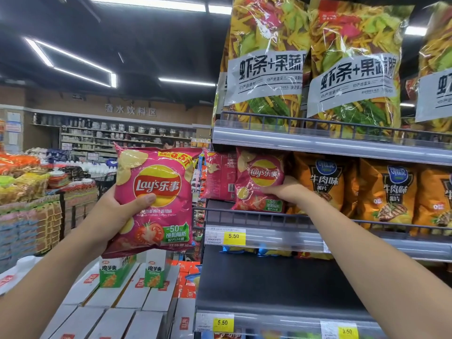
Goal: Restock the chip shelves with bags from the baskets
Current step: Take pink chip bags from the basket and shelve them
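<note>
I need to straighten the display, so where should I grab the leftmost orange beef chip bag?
Probably pinch the leftmost orange beef chip bag by its top seam, reaching in from the front over the wire rail: it stands upright, packed tight sideways, and the rail screens its base.

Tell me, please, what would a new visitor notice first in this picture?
A pink Lay's bag, held up by the left grip, fills the centre-left. The right grip holds a second pink bag on the middle shelf, beside orange bags. Large yellow-green snack bags stand above.
</note>
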